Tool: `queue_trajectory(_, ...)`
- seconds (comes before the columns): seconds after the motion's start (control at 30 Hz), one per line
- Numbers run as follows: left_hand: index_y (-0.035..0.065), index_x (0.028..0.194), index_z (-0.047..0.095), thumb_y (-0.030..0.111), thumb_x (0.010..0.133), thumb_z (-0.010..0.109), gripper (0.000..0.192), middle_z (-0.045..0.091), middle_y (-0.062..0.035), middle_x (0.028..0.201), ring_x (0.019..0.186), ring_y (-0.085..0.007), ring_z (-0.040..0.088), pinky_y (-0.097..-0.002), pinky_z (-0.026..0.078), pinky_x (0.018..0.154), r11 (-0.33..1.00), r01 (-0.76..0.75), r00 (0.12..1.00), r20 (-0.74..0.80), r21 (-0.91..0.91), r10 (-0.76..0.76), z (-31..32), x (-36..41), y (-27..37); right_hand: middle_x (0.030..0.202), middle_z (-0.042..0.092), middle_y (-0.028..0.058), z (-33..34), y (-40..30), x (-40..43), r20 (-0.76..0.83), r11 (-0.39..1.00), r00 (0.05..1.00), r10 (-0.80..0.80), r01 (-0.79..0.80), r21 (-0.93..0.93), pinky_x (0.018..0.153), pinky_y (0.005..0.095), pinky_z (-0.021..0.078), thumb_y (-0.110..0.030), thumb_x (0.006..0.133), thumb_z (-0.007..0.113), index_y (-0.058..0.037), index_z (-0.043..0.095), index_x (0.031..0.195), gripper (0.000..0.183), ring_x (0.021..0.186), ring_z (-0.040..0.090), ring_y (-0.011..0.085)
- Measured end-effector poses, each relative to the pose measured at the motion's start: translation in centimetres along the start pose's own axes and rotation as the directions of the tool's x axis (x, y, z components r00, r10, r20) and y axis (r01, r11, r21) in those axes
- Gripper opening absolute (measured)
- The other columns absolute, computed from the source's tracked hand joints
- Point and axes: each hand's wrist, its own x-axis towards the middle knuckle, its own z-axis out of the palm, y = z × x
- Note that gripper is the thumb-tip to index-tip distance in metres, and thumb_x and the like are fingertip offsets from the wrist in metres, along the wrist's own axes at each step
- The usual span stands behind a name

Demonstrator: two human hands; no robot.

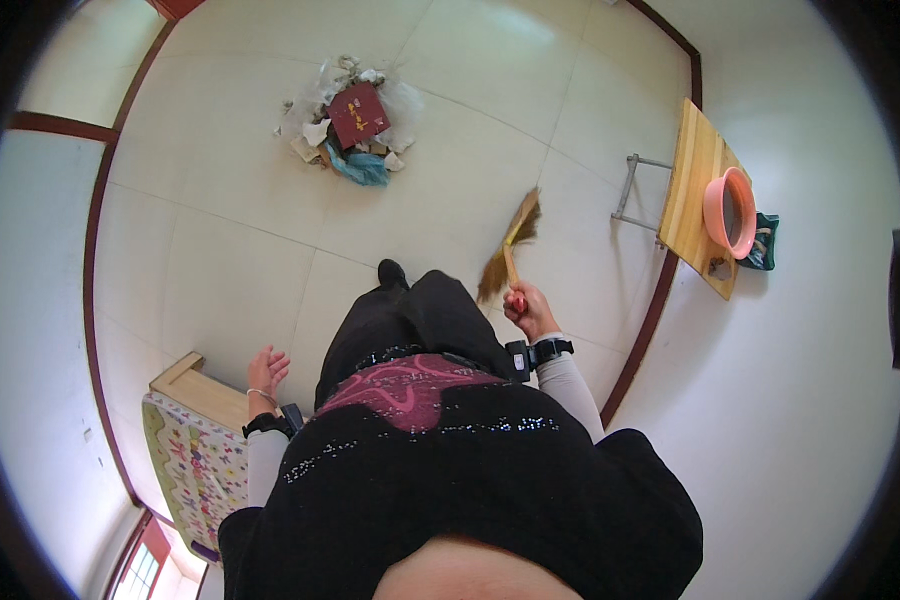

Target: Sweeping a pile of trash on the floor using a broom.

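My right hand (527,308) grips the handle of a straw broom (523,217) near its red end. The bristles are spread above the tiled floor; whether they touch it I cannot tell. Empty and with fingers apart, my left hand (268,372) hangs by the corner of a bed (195,457) that has a flowered cover. Farther ahead on the floor lies a heap of rubbish: a dark red box (358,115) with gold writing, clear plastic film (401,112), a blue plastic bag (360,166) and pale scraps (316,133).
By the right wall stands a folding wooden table (690,180) with metal legs (625,187). It bears a pink basin (729,212), and a dark green packet (762,241) is beside the basin. A dark red skirting board (637,341) runs along that wall.
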Motion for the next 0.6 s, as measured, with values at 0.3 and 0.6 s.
queue_trajectory(0.3, 0.0060, 0.114, 0.045, 0.033, 0.081, 0.050, 0.043, 0.056, -0.0130, 0.096, 0.079, -0.0225, 0.059, -0.0297, 0.047, 0.062, 0.995, -0.045, 0.998, 0.052, 0.090, 0.040, 2.0, -2.6, -0.5, 0.059, 0.041, -0.0021, -3.2, -1.4, -0.8, 0.424, 0.779, 0.887, -0.185, -0.131, 0.613, 0.039, 0.0208, 0.0271, -0.014, 0.081, 0.046, -0.0099, 0.039, 0.075, 0.010, 0.049, 0.043, 0.0073)
queue_trajectory(0.6, 0.0060, 0.112, 0.046, 0.032, 0.082, 0.049, 0.040, 0.056, -0.0135, 0.096, 0.076, -0.0213, 0.059, -0.0282, 0.048, 0.059, 0.981, -0.096, 0.991, 0.105, 0.170, 0.078, 3.3, -4.3, -3.4, 0.055, 0.045, 0.0015, -9.6, 5.8, -10.5, 0.197, 0.939, 0.932, -0.306, 0.330, -0.103, 0.029, 0.0205, 0.0297, -0.010, 0.075, 0.048, -0.0045, 0.045, 0.099, 0.025, 0.034, 0.041, 0.0088)
